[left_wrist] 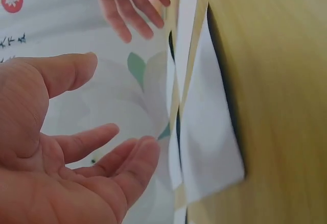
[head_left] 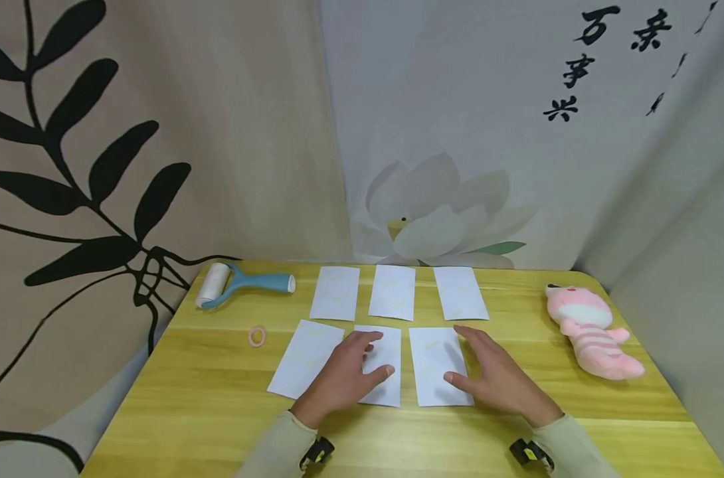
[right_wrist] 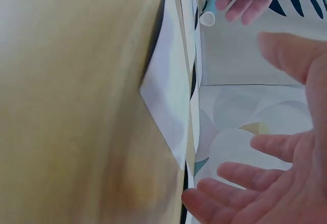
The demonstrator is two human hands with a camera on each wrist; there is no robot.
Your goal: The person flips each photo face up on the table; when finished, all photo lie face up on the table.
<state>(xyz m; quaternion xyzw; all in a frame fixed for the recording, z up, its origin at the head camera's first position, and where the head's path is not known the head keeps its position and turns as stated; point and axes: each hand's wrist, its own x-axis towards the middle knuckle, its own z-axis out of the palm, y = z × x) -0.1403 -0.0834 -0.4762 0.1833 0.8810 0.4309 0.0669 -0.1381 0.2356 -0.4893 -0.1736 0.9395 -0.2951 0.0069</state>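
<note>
Six white paper sheets lie in two rows on the wooden table. My left hand (head_left: pixel 345 373) hovers over the front row, between the left sheet (head_left: pixel 307 355) and the middle sheet (head_left: pixel 387 385), fingers loosely bent and nothing in them. Over the right edge of the front right sheet (head_left: pixel 434 362) is my right hand (head_left: pixel 495 373), thumb and fingers spread apart. Both palms face each other, as the left wrist view shows with the left hand (left_wrist: pixel 87 142) and the right wrist view with the right hand (right_wrist: pixel 271 183). Behind them stands the back row, with a sheet (head_left: pixel 392 292) in its middle.
A blue-handled lint roller (head_left: pixel 254 281) lies at the back left of the table (head_left: pixel 188 411). In front of it is a small pink ring (head_left: pixel 257 336). A pink plush toy (head_left: pixel 595 332) rests near the right edge. A printed curtain (head_left: pixel 266 133) hangs behind the table.
</note>
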